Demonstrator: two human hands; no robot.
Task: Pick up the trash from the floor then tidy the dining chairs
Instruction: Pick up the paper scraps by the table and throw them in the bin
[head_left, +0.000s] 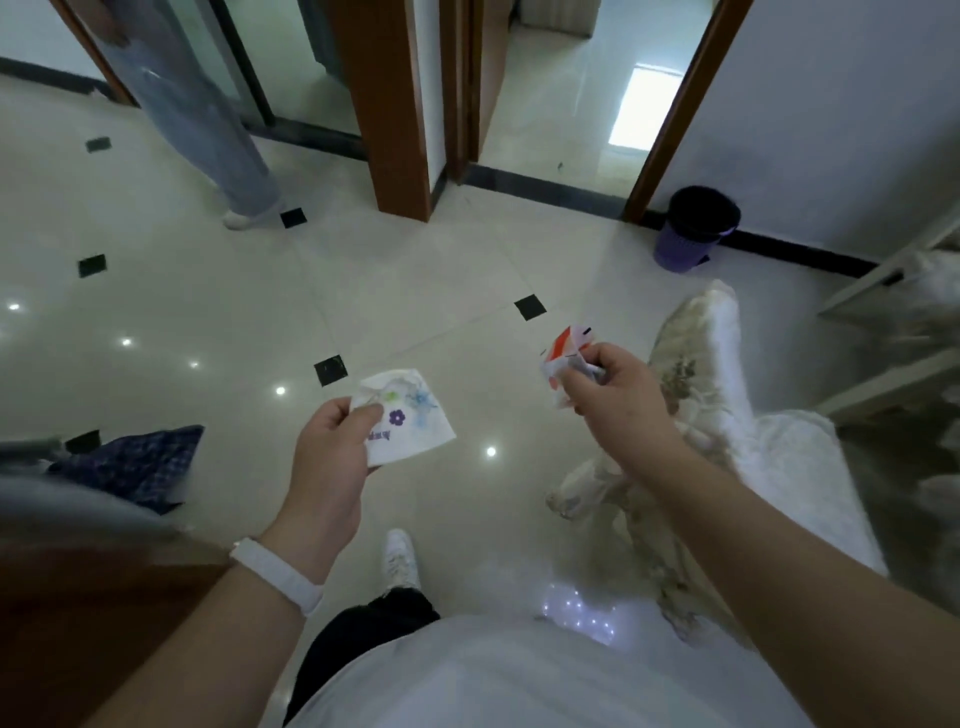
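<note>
Glossy cream floor tiles (208, 312) carry small black diamond insets (530, 306) and mirror bright ceiling spots. Ahead, 2 doorways open between brown wooden frames (402, 130). Daylight falls in a pale patch (644, 104) on the floor beyond the right one. A white wall (831, 104) with dark skirting (789, 252) stands at right, a purple bin (680, 254) against it.
</note>
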